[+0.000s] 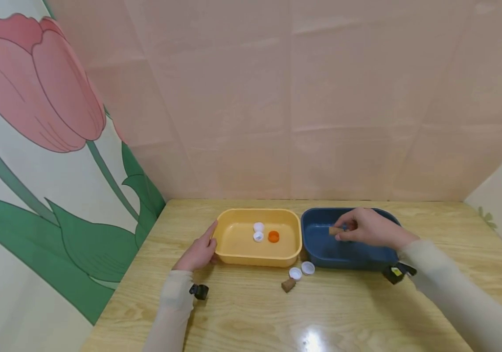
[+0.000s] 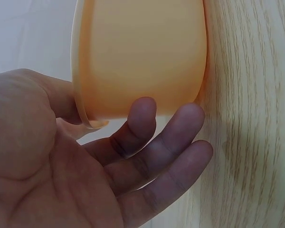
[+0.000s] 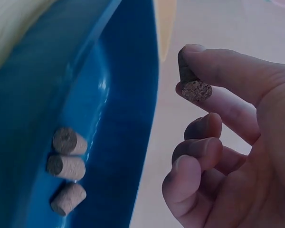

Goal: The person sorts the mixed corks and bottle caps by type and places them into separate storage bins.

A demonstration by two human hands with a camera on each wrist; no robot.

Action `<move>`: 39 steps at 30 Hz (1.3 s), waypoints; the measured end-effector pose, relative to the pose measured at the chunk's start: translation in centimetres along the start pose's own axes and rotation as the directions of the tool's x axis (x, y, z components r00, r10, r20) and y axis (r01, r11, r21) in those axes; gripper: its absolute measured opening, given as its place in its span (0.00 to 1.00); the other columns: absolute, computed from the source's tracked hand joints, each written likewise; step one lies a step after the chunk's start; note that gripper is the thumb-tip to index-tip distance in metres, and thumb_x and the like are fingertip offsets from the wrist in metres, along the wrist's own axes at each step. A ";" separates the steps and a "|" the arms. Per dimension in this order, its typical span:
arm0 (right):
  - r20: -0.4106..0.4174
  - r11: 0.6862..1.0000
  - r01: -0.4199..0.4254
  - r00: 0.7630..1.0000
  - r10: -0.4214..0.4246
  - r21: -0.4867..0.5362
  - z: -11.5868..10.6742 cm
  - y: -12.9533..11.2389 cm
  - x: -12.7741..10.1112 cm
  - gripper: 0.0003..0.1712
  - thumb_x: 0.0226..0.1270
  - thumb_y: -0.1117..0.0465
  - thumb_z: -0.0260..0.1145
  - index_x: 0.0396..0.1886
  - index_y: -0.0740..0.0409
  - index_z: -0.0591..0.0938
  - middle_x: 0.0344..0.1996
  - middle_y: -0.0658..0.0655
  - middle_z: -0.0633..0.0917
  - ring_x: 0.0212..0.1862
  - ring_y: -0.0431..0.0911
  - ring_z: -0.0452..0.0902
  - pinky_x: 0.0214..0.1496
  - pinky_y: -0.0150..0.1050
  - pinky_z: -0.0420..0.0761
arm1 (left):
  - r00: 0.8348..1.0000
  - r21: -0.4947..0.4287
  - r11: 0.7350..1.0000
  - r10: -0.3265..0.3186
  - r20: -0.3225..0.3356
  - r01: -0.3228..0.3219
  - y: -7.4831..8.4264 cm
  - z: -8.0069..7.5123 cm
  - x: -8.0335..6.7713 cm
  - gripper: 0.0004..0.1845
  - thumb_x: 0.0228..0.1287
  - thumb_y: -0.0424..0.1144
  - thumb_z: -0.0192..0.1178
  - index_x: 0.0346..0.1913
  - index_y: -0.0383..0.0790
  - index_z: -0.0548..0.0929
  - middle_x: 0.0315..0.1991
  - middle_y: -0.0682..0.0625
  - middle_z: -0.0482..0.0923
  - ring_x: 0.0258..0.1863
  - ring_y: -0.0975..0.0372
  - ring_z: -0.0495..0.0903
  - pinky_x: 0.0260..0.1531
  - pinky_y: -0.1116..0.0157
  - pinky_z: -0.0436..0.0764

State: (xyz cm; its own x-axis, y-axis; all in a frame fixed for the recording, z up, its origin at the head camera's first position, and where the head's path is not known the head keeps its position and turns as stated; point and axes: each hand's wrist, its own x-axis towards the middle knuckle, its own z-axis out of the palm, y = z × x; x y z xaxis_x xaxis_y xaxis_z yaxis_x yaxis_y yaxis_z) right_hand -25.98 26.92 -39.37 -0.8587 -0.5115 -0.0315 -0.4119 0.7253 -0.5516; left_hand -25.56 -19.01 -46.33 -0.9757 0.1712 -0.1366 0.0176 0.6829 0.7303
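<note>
Counting three corks in blue tray

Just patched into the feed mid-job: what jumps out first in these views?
The right hand pinches a cork over the blue tub, where three more corks lie. Beside it, the left hand rests its fingers against the yellow tub, which holds two white caps and an orange cap. On the wooden table in front lie another cork and two white caps.

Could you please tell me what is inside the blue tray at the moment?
Three corks lie inside the blue tray. The right hand pinches a fourth cork above it and hides part of the floor.
</note>
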 end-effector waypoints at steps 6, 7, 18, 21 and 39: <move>0.057 1.000 -0.005 0.998 0.004 0.010 -0.5 0.9 1.6 0.10 0.68 0.55 0.69 0.45 0.53 0.89 0.23 0.49 0.85 0.24 0.44 0.77 0.28 0.37 0.74 | 1.000 -0.005 1.000 -0.004 0.004 0.004 -0.1 0.0 0.1 0.31 0.80 0.40 0.40 0.81 0.51 0.49 0.39 0.43 0.79 0.29 0.55 0.81 0.31 0.63 0.78; 0.061 1.000 -0.004 0.998 0.004 0.007 -0.5 1.1 1.8 0.10 0.68 0.56 0.69 0.44 0.53 0.89 0.21 0.48 0.84 0.22 0.44 0.75 0.27 0.37 0.74 | 1.000 -0.006 1.000 -0.005 0.007 0.005 -0.1 0.0 0.2 0.31 0.80 0.40 0.40 0.81 0.51 0.49 0.39 0.43 0.79 0.29 0.55 0.81 0.31 0.63 0.79; 0.109 0.994 -0.006 0.994 0.018 -0.109 -0.3 3.0 4.4 0.10 0.71 0.56 0.66 0.39 0.56 0.90 0.18 0.51 0.85 0.19 0.43 0.76 0.28 0.37 0.76 | 1.000 -0.002 1.000 -0.007 0.012 0.007 -0.2 0.1 0.2 0.31 0.79 0.40 0.40 0.81 0.51 0.49 0.38 0.43 0.79 0.30 0.54 0.81 0.30 0.63 0.78; 0.133 0.993 -0.018 0.991 0.033 -0.117 -0.3 3.3 4.8 0.13 0.72 0.54 0.65 0.36 0.56 0.90 0.21 0.52 0.86 0.22 0.47 0.80 0.29 0.38 0.77 | 1.000 0.000 1.000 -0.011 0.009 0.011 -0.1 0.0 0.1 0.31 0.79 0.40 0.40 0.81 0.51 0.49 0.39 0.42 0.79 0.30 0.54 0.81 0.31 0.63 0.78; 0.224 0.985 -0.154 0.960 0.169 -0.083 0.3 4.7 6.2 0.14 0.70 0.52 0.67 0.30 0.56 0.90 0.20 0.56 0.86 0.20 0.54 0.81 0.21 0.46 0.79 | 1.000 -0.016 1.000 -0.001 0.012 0.001 0.3 0.0 -0.2 0.31 0.80 0.38 0.39 0.81 0.50 0.48 0.38 0.41 0.79 0.29 0.53 0.81 0.29 0.64 0.78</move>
State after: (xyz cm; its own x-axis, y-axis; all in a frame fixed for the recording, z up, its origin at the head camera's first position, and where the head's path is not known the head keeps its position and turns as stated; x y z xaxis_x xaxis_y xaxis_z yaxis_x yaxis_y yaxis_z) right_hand -33.20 27.06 -42.41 -0.8253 -0.4714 -0.3108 -0.2981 0.8312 -0.4693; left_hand -25.38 -18.85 -46.11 -0.9732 0.1790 -0.1447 0.0133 0.6716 0.7408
